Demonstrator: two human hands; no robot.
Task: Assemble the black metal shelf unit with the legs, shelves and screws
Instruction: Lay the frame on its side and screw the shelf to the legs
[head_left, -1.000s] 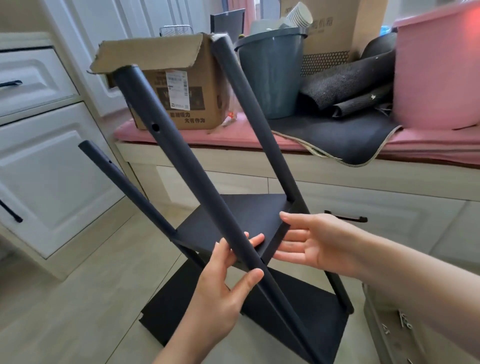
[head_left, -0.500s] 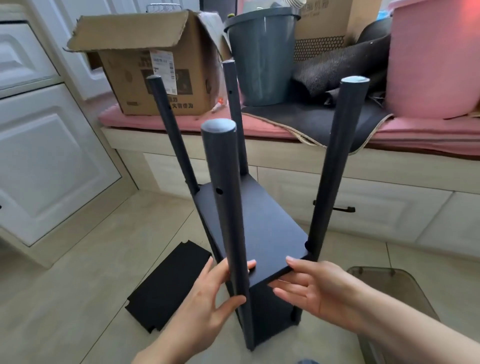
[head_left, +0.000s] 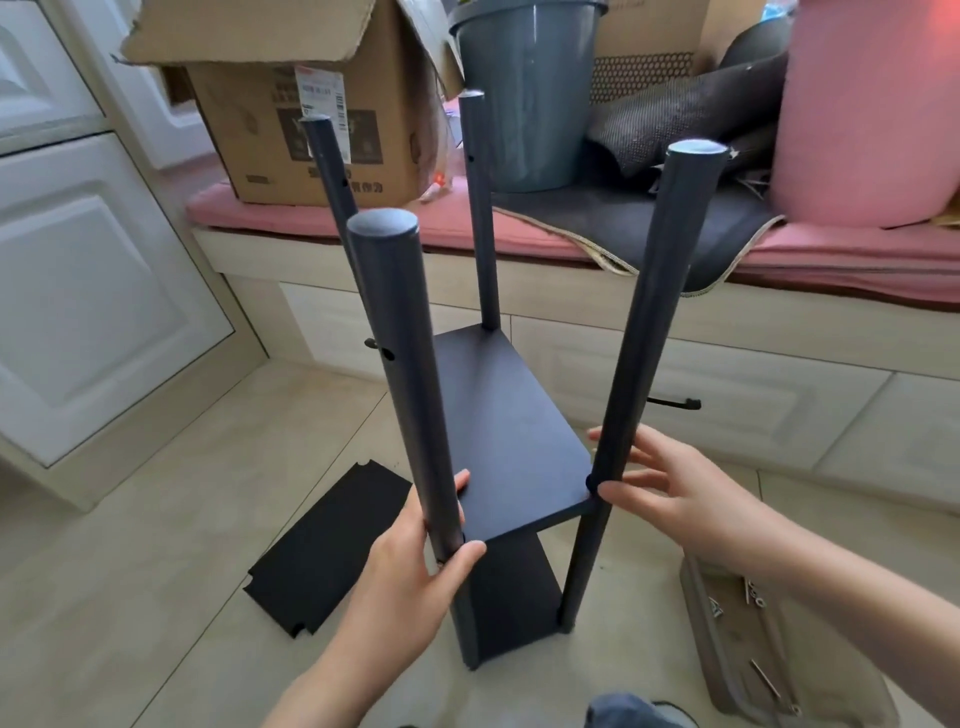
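The shelf unit (head_left: 511, 436) is standing upright on the floor; the left hand (head_left: 415, 582) is gripping its near left leg (head_left: 410, 384), while the right hand (head_left: 691, 499), fingers spread, is touching the near right leg (head_left: 644, 338)

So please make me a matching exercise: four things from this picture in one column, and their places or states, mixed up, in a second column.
Things:
1. left hand
2. loose black shelf panel
3. screws
4. grey bucket

Places or states:
A. lying flat on the floor tiles
B. standing on the pink cushioned bench
C. wrapped round the near left leg
D. lying in the shallow tray at the right

Pairs: 1-C, 2-A, 3-D, 4-B
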